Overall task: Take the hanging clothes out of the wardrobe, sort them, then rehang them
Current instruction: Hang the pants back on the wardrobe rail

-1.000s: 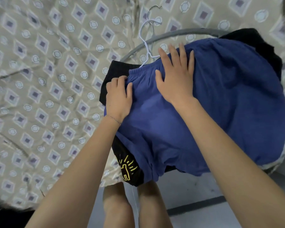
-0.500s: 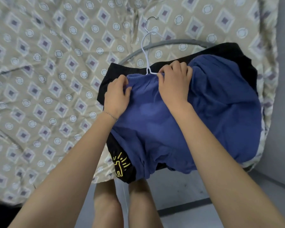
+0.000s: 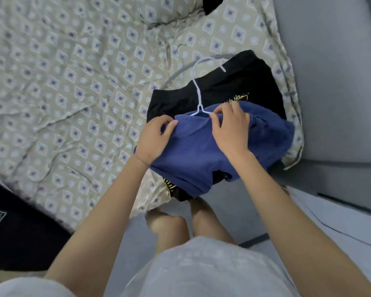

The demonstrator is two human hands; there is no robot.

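Clothes lie stacked at the near right corner of a bed, on its beige sheet (image 3: 62, 82) patterned with diamonds and circles. On top is a pair of blue shorts (image 3: 201, 155), waistband turned away from the person and legs hanging over the bed's edge toward the grey floor (image 3: 341, 103). The left hand (image 3: 153, 139) pinches the left end of the waistband between thumb and curled fingers, with a thin bracelet (image 3: 141, 160) at its wrist. The right hand (image 3: 231, 129) has its fingers curled over the middle of the waistband, gripping the cloth beside the neck of a white hanger (image 3: 198, 91). The hanger's shoulders run under the waistband, and how far in they reach cannot be told. Its neck and hook lie exposed on a black garment (image 3: 234, 86) with yellow lettering, which is spread flat beneath the shorts and shows past them on the far side and at the near hem. A grey curved bar (image 3: 176, 75) comes out from under the black garment onto the sheet, and a small metal hook (image 3: 180, 50) lies just beyond it. A dark cloth (image 3: 13, 232) with a pale emblem lies at the bed's lower left.
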